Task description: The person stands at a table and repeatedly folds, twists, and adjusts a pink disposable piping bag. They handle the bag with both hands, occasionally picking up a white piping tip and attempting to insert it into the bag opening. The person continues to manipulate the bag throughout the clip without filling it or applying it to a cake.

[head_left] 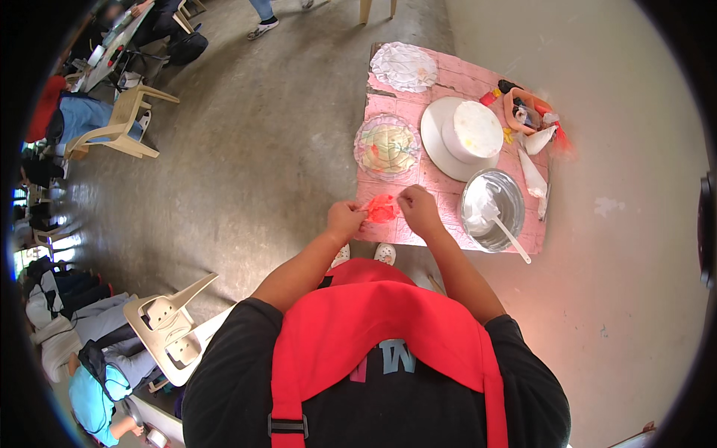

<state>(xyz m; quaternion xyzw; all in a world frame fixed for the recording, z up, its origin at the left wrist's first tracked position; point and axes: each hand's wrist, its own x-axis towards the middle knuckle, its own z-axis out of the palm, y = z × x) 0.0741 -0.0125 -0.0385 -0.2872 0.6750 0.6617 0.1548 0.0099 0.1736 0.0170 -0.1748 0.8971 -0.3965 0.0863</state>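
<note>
A small crumpled piece of thin red plastic [382, 209] is stretched between my hands over the near edge of the pink table. My left hand [346, 219] pinches its left side. At its right edge, my right hand [418, 209] has its fingers closed on it. Just beyond lies a round, frilly-edged, pale doily-like piece [388, 146] with yellow and orange tints. A round white-frosted cake [476, 133] sits on a wide white stand [439, 153] farther back. Right of my right hand, a metal bowl [515, 196] holds white cream and a white spatula [511, 239].
The pink table [433, 230] stands by a pale wall. Filled white piping bags [532, 173] and an orange basket [517, 95] of small items line its right side. A white frilled round piece [404, 67] lies at the far left corner. Plastic chairs [123, 123] and seated people are leftward.
</note>
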